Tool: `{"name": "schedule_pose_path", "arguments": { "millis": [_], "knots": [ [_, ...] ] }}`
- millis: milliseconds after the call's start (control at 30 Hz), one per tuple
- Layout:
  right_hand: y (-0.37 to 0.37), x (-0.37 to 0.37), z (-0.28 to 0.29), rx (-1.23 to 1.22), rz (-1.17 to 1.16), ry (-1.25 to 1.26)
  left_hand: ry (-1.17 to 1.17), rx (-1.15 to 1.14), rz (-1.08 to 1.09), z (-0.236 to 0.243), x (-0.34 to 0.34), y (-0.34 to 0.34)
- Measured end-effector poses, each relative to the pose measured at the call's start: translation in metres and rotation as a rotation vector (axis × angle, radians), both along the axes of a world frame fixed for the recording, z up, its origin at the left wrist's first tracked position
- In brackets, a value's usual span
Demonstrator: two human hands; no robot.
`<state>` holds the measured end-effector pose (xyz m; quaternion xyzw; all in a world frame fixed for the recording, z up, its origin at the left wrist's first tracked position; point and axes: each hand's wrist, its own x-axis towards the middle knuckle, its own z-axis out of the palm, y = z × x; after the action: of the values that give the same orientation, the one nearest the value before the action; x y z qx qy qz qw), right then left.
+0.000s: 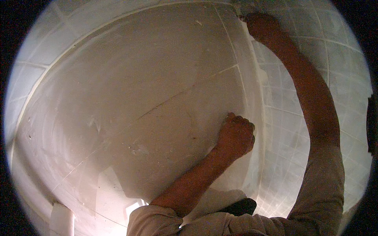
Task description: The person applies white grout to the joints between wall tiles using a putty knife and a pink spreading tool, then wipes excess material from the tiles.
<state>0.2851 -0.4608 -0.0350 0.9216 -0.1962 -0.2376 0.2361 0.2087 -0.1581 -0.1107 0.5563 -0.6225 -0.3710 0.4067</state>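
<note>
No packages, labels, signs or screens in view.

Head camera faces a plastered wall [149, 98] closely.

White square tiles [299, 129] with pale grout lines cover the wall at the right, more tiles [27, 78] curve along the left rim, and a dark patch [371, 126] sits at the far right edge.
</note>
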Motion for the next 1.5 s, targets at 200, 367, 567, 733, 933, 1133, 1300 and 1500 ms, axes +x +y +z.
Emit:
{"name": "schedule_pose_path", "arguments": {
  "millis": [200, 367, 567, 733, 933, 1133, 1300, 1500],
  "knots": [
    [0.043, -0.031, 0.006, -0.043, -0.104, 0.089, 0.114, 0.054, 0.079, 0.011, 0.019, -0.001],
    [0.082, -0.092, 0.004, -0.085, -0.249, 0.181, 0.146, 0.019, 0.418, 0.018, 0.026, -0.001],
    [0.084, -0.091, 0.018, -0.094, -0.234, 0.183, 0.197, -0.081, 0.539, 0.023, 0.023, -0.003],
    [0.098, -0.084, 0.009, -0.090, -0.293, 0.290, 0.223, -0.061, 0.531, 0.023, 0.023, -0.002],
    [0.042, -0.030, 0.015, -0.124, -0.021, -0.006, 0.255, -0.131, 0.629, 0.031, 0.027, -0.005],
    [0.071, -0.028, 0.033, -0.303, 0.255, 0.279, 0.252, -0.270, 0.820, 0.001, 0.019, -0.018],
    [0.088, -0.111, -0.018, -0.288, -0.010, -0.041, 0.355, -0.167, 0.818, -0.020, 0.013, -0.026],
    [0.159, -0.202, -0.026, -0.135, -0.156, -0.016, 0.532, -0.077, 0.788, -0.015, 0.034, -0.009]
  ]
}}
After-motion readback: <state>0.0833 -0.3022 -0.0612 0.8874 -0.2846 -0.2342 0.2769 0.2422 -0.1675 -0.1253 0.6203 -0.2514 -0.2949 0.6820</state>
